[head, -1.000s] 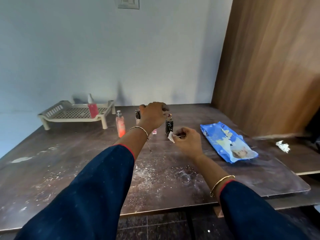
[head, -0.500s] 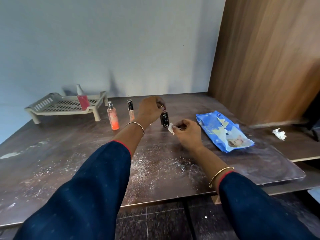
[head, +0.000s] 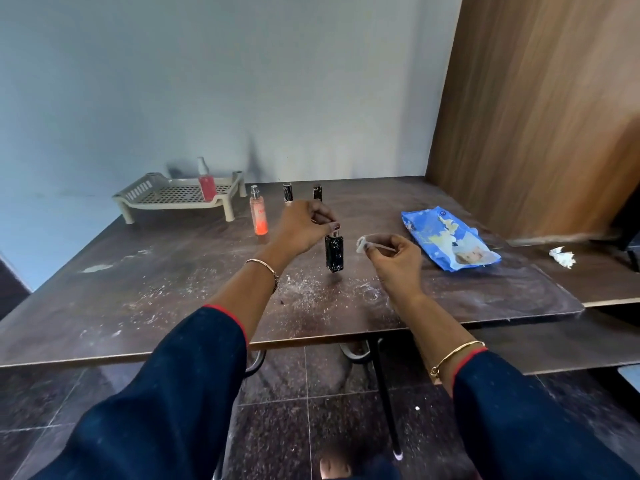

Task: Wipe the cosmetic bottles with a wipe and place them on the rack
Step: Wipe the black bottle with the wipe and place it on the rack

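My left hand (head: 304, 226) pinches the top of a small black bottle (head: 334, 253) and holds it upright just above the table. Right of it, a short gap away, my right hand (head: 394, 259) grips a small white wipe (head: 363, 244). A beige slotted rack (head: 173, 194) stands at the back left with a red bottle (head: 207, 183) on it. On the table beside the rack stand an orange spray bottle (head: 259, 214) and two black-capped bottles (head: 287, 193), (head: 317, 192), their lower parts hidden by my left hand.
A blue wipes packet (head: 448, 239) lies to the right of my right hand. A crumpled white wipe (head: 562, 257) sits on a lower shelf at far right. A wooden panel (head: 540, 116) rises along the right. White powder dusts the dark table (head: 156, 289).
My left hand has lifted the black bottle from among the standing bottles and brought it nearer to me, beside the wipe. The camera has tilted downward.
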Demonstrator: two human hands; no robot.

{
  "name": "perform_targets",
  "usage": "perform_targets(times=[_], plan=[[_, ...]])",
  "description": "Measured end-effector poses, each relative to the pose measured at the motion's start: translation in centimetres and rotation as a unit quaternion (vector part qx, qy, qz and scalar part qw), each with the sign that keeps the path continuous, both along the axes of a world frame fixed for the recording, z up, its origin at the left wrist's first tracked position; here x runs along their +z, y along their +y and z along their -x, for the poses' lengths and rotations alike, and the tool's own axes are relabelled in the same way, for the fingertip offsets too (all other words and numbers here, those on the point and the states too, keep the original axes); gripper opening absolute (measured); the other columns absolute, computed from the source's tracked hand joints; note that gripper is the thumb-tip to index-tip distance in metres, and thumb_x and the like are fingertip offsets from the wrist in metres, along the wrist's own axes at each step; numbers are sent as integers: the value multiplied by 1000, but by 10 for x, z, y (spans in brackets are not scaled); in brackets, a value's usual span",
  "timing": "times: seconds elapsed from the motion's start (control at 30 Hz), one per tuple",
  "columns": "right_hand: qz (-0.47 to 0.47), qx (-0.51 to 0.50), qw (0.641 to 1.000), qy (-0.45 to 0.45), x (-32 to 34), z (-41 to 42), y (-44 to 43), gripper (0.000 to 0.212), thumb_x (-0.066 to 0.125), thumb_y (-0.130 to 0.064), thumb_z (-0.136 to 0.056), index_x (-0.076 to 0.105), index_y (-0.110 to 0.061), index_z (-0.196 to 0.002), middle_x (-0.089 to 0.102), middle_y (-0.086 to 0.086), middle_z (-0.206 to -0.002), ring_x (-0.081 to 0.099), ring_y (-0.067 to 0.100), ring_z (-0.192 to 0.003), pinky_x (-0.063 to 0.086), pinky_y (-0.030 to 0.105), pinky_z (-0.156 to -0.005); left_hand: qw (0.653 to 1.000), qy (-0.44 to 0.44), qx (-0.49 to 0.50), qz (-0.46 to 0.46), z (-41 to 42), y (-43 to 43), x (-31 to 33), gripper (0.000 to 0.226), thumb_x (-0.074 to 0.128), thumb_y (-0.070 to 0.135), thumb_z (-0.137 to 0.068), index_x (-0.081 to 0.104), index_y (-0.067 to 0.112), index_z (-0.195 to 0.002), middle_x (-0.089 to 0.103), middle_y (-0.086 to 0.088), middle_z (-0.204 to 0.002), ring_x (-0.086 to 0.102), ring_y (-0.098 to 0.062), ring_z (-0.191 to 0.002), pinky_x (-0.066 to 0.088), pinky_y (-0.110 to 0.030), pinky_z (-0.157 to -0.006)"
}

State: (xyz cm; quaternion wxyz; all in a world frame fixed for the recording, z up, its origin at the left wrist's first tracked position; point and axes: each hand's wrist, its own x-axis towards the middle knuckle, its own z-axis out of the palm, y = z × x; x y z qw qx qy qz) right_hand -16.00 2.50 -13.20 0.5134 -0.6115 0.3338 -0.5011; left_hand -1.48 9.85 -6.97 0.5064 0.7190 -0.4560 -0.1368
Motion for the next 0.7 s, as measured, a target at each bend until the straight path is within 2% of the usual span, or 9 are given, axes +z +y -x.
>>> perform_targets(times=[0.07,0.27,0.4,0.53,0.6,0.7], plan=[[-1,7,1000,-1,0,2,7,16,70,3,-80,67,-12,-78,69,2,-75,64,1,-64,50,12,-63,1000,1,6,5,7,7,-1,15,74,0,-75,70,2,-90,69,-11,-81,64,-16,-76,54,-36,-87],[0,13,1000,19,0,2,16,11,71,6,-78,70,-5,-81,70,5,-79,65,-1,-63,50,10,-65,1000,-22,15,-1,19,15,-5,11,73,3,-77,71,7,-88,68,4,-78,61,-3,-71,52,-18,-78],[4,21,999,41,0,0,21,8,75,0,-77,72,-2,-84,71,3,-78,64,-6,-62,49,8,-63,1000,-11,22,12,21,15,-9,12,74,3,-77,72,5,-88,70,1,-87,59,3,-69,49,-5,-70],[10,21,998,51,3,-6,25,10,81,-10,-73,72,-10,-78,73,2,-77,70,7,-72,55,19,-71,1000,-20,14,13,22,15,-8,14,74,5,-77,72,-2,-89,70,-1,-90,57,9,-62,45,-1,-62],[21,5,998,65,3,-10,25,13,82,-12,-72,71,-16,-74,72,-2,-74,69,7,-70,56,23,-71,1000,-19,12,19,22,13,-9,17,73,3,-78,70,-7,-90,69,-5,-90,55,11,-59,42,1,-58],[42,-10,995,88,0,-14,23,18,84,-15,-70,68,-23,-68,72,-3,-71,70,11,-68,59,34,-72,999,-26,14,21,19,11,-12,16,74,4,-77,71,-5,-89,72,-9,-95,55,15,-55,42,2,-59]])
